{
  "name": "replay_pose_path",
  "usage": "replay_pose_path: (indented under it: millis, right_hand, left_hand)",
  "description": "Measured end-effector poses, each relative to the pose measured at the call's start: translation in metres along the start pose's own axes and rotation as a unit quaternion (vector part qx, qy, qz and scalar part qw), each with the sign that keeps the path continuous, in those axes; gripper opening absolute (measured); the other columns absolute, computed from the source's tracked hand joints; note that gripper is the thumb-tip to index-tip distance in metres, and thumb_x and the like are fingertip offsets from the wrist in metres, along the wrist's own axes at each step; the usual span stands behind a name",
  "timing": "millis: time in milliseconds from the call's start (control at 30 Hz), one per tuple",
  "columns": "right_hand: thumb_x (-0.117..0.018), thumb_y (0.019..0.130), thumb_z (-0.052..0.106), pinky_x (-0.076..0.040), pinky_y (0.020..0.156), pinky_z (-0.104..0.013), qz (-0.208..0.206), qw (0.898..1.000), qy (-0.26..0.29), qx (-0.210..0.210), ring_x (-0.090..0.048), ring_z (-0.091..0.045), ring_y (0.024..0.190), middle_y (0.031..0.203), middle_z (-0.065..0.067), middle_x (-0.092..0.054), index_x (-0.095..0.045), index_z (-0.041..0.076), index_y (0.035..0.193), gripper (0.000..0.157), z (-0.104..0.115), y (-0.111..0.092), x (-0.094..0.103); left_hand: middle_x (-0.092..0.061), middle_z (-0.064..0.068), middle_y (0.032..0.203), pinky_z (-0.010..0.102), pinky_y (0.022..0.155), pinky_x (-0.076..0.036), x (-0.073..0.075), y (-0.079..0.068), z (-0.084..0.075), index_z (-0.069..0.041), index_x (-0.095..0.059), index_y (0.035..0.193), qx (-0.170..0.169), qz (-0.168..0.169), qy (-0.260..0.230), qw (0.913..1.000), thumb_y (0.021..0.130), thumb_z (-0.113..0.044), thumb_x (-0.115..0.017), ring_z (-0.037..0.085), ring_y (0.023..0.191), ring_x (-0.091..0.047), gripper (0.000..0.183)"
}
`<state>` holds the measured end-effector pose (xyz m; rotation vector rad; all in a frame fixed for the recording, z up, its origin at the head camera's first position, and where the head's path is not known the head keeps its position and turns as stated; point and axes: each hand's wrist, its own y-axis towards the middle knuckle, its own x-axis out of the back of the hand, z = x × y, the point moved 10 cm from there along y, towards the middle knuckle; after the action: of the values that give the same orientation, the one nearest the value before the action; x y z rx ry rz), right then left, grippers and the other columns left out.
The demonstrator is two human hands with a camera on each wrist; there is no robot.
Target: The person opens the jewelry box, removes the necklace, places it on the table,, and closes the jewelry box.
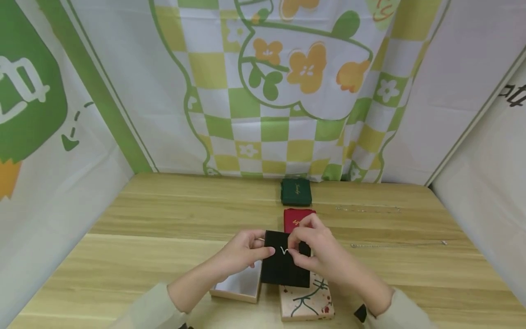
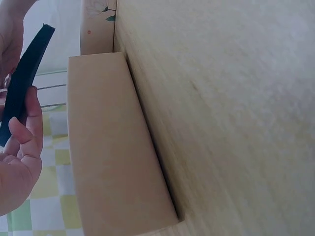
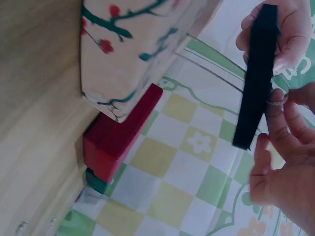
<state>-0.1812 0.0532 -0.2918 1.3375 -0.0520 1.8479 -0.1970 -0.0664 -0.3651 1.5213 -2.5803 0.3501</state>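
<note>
My left hand (image 1: 241, 250) holds a flat black square jewelry-box pad (image 1: 283, 270) by its left edge, thumb on the face and fingers behind. A thin silver chain (image 1: 283, 251) lies against the middle of the pad. My right hand (image 1: 319, 246) pinches this chain between thumb and fingertips; in the right wrist view a small loop of the chain (image 3: 276, 103) shows at the fingers. Below the pad stand an open box base (image 1: 235, 296) with a white inside and a cream lid (image 1: 306, 305) printed with branches and red blossoms.
Behind the hands lie a red box (image 1: 293, 218) and a dark green box (image 1: 297, 192). Two silver chains, a farther one (image 1: 367, 210) and a nearer one (image 1: 396, 245), are stretched out on the right of the wooden table (image 1: 164, 210). Printed cloth hangs along the back.
</note>
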Motion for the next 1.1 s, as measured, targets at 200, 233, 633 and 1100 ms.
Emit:
replay_pose_path:
  millis: [200, 233, 633, 1100]
  right_hand:
    - [-0.074, 0.084, 0.006, -0.027, 0.074, -0.037, 0.073, 0.994, -0.013, -0.082, -0.037, -0.019, 0.111, 0.079, 0.017, -0.052, -0.068, 0.022, 0.091, 0.018, -0.012, -0.002, -0.009]
    - [-0.075, 0.084, 0.007, -0.027, 0.074, -0.037, 0.073, 0.994, -0.021, -0.085, -0.037, -0.020, 0.111, 0.079, 0.017, -0.054, -0.069, 0.022, 0.092, 0.017, -0.013, -0.002, -0.009]
    - [-0.075, 0.088, 0.014, -0.045, 0.072, -0.031, 0.017, 0.998, -0.042, -0.045, -0.055, -0.011, 0.091, 0.084, 0.012, -0.067, -0.071, 0.019, 0.087, 0.006, -0.005, 0.000, -0.001]
    - [-0.075, 0.085, 0.002, -0.053, 0.067, -0.019, -0.013, 0.999, 0.013, -0.032, -0.058, -0.003, 0.077, 0.085, 0.005, -0.067, -0.069, 0.014, 0.088, 0.014, 0.001, 0.000, 0.006]
  left_hand:
    - [-0.068, 0.000, 0.078, 0.023, 0.058, -0.040, 0.006, -0.003, 0.005, 0.000, -0.059, 0.103, 0.011, -0.019, 0.003, 0.9997, 0.096, -0.015, -0.061, 0.009, 0.071, -0.052, 0.017]
    - [-0.073, 0.003, 0.087, 0.024, 0.058, -0.041, 0.007, -0.003, 0.006, 0.000, -0.061, 0.108, 0.013, -0.023, 0.003, 0.9997, 0.096, -0.015, -0.061, 0.009, 0.075, -0.056, 0.019]
    - [-0.076, 0.012, 0.105, 0.026, 0.059, -0.041, 0.011, -0.003, 0.006, 0.000, -0.061, 0.118, 0.022, -0.031, 0.024, 0.9990, 0.097, -0.017, -0.061, 0.012, 0.081, -0.060, 0.027]
    - [-0.077, 0.011, 0.097, 0.025, 0.057, -0.040, 0.010, -0.005, 0.006, -0.001, -0.063, 0.114, 0.016, -0.032, 0.021, 0.9991, 0.096, -0.016, -0.062, 0.010, 0.072, -0.057, 0.024]
